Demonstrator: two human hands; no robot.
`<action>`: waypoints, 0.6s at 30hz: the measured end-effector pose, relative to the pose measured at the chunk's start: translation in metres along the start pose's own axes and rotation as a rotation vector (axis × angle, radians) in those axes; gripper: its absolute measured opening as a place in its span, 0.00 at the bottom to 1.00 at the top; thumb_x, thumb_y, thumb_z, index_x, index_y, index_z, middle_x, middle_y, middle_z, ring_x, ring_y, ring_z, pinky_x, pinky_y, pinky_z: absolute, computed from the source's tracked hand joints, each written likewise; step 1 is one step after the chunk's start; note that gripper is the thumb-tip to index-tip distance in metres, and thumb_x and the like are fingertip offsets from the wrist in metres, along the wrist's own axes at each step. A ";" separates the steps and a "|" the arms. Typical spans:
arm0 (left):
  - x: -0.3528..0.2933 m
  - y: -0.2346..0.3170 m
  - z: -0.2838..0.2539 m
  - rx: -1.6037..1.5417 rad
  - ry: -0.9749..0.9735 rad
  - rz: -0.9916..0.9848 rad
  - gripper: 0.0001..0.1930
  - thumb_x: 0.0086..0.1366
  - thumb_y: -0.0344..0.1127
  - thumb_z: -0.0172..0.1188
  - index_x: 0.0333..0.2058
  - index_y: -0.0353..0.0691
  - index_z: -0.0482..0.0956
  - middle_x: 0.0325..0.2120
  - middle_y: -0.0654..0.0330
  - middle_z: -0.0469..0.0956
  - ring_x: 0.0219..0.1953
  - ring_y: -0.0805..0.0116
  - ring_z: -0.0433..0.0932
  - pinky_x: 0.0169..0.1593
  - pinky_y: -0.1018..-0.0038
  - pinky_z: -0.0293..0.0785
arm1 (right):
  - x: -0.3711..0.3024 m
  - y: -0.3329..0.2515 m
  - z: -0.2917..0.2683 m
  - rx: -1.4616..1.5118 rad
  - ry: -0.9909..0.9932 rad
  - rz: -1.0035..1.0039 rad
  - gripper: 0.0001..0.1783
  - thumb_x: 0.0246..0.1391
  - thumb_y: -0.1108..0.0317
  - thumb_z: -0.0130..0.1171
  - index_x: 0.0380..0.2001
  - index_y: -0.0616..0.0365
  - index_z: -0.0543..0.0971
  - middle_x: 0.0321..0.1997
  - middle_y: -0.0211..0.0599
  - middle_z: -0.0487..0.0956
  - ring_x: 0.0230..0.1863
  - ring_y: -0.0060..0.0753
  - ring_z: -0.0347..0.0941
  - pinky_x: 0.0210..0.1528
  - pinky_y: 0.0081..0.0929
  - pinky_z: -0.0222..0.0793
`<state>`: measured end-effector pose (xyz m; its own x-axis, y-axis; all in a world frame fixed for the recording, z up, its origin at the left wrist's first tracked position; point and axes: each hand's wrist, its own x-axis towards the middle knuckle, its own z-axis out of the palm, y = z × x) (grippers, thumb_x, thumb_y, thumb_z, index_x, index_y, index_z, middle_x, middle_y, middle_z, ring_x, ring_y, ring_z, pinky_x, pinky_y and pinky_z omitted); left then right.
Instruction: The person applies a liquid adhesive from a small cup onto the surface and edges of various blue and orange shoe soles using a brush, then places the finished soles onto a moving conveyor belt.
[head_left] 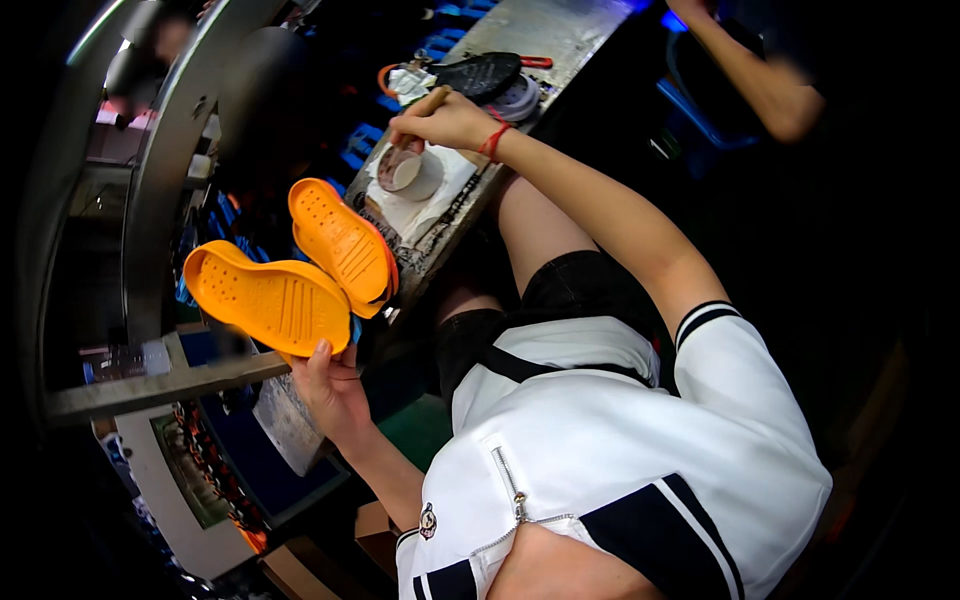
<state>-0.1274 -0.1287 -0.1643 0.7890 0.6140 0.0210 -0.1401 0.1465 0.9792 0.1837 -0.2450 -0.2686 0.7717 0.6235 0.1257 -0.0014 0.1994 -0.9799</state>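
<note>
My left hand [335, 388] grips the near end of an orange shoe sole [268, 298], thumb on top. The sole has small round holes at one end and ridges along its middle. Just beyond it, partly overlapped, sits a second orange sole [342, 240] with a redder edge. My right hand [452, 122] is closed round a wooden handle [432, 100], above a pale cup [412, 176]. The handle's lower end is hidden by my fingers and the cup. Under the cup lies a white sheet [440, 200] on the bench.
A narrow, stained bench [545, 35] runs away to the upper right. On it lie a black sole [478, 76], a grey-lilac shoe piece [515, 100] and a red-handled tool [536, 62]. A metal bar [180, 385] crosses at left. Another person's arm [745, 75] shows at upper right.
</note>
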 end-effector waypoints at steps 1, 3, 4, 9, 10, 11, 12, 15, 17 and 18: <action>-0.003 0.000 0.000 0.001 0.009 -0.004 0.22 0.62 0.28 0.57 0.54 0.38 0.65 0.48 0.56 0.74 0.48 0.67 0.77 0.46 0.75 0.79 | -0.001 -0.001 -0.001 0.002 -0.019 -0.011 0.15 0.57 0.61 0.57 0.28 0.62 0.85 0.29 0.32 0.83 0.26 0.19 0.75 0.31 0.19 0.71; -0.006 -0.005 -0.004 0.025 0.056 -0.042 0.24 0.61 0.28 0.58 0.56 0.39 0.63 0.49 0.56 0.73 0.49 0.66 0.76 0.47 0.74 0.79 | 0.001 0.000 -0.001 0.070 -0.053 -0.032 0.15 0.56 0.61 0.58 0.26 0.62 0.84 0.26 0.32 0.82 0.25 0.18 0.75 0.30 0.19 0.71; -0.005 -0.005 -0.002 0.025 0.069 -0.042 0.26 0.61 0.28 0.59 0.57 0.40 0.62 0.49 0.56 0.72 0.49 0.66 0.76 0.47 0.73 0.79 | 0.005 0.004 -0.001 0.132 -0.069 -0.052 0.15 0.55 0.62 0.59 0.25 0.62 0.83 0.23 0.30 0.81 0.24 0.17 0.74 0.30 0.19 0.70; -0.003 -0.004 0.000 -0.010 0.109 -0.064 0.30 0.60 0.22 0.54 0.61 0.39 0.55 0.53 0.54 0.68 0.50 0.62 0.75 0.45 0.68 0.80 | 0.001 0.000 0.004 0.040 -0.030 -0.086 0.14 0.56 0.64 0.58 0.25 0.65 0.83 0.22 0.31 0.81 0.24 0.16 0.73 0.31 0.17 0.69; -0.003 -0.005 -0.001 -0.010 0.109 -0.068 0.31 0.60 0.21 0.54 0.61 0.39 0.54 0.53 0.54 0.69 0.50 0.62 0.75 0.45 0.68 0.80 | -0.005 -0.012 0.006 0.047 -0.025 -0.071 0.13 0.56 0.65 0.57 0.26 0.64 0.83 0.23 0.33 0.81 0.24 0.17 0.73 0.30 0.17 0.69; 0.000 -0.007 -0.001 -0.018 0.073 -0.079 0.31 0.61 0.21 0.54 0.61 0.39 0.54 0.52 0.54 0.69 0.50 0.62 0.76 0.45 0.69 0.80 | -0.008 -0.013 0.004 0.020 0.019 -0.073 0.14 0.57 0.66 0.56 0.27 0.65 0.84 0.25 0.33 0.82 0.24 0.17 0.73 0.29 0.18 0.69; 0.004 -0.010 -0.001 -0.016 0.057 -0.084 0.30 0.61 0.22 0.54 0.60 0.38 0.54 0.52 0.53 0.70 0.50 0.60 0.77 0.45 0.68 0.81 | -0.007 -0.011 0.001 0.030 0.036 -0.073 0.14 0.58 0.65 0.56 0.28 0.66 0.83 0.26 0.34 0.82 0.26 0.18 0.75 0.29 0.18 0.69; 0.011 -0.019 -0.004 -0.005 0.031 -0.124 0.29 0.61 0.22 0.55 0.59 0.36 0.55 0.51 0.53 0.71 0.49 0.60 0.77 0.45 0.68 0.81 | -0.014 -0.003 0.002 0.068 0.104 -0.073 0.14 0.59 0.65 0.56 0.30 0.68 0.83 0.29 0.36 0.83 0.29 0.21 0.78 0.30 0.17 0.71; 0.018 -0.028 -0.009 -0.002 0.005 -0.156 0.29 0.60 0.22 0.55 0.59 0.36 0.56 0.51 0.52 0.72 0.48 0.61 0.77 0.45 0.68 0.81 | -0.018 0.005 0.001 -0.001 0.109 -0.076 0.14 0.60 0.66 0.55 0.31 0.68 0.83 0.30 0.38 0.83 0.29 0.21 0.78 0.29 0.18 0.71; 0.022 -0.032 -0.009 -0.008 0.000 -0.161 0.29 0.60 0.22 0.55 0.59 0.36 0.56 0.51 0.52 0.72 0.48 0.61 0.77 0.45 0.68 0.81 | -0.022 0.005 0.003 0.026 0.121 -0.042 0.14 0.60 0.67 0.54 0.31 0.67 0.83 0.30 0.37 0.83 0.29 0.20 0.77 0.30 0.17 0.71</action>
<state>-0.1106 -0.1126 -0.1969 0.8014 0.5823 -0.1363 -0.0167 0.2495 0.9682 0.1651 -0.2557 -0.2755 0.8426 0.5186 0.1455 0.0171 0.2444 -0.9695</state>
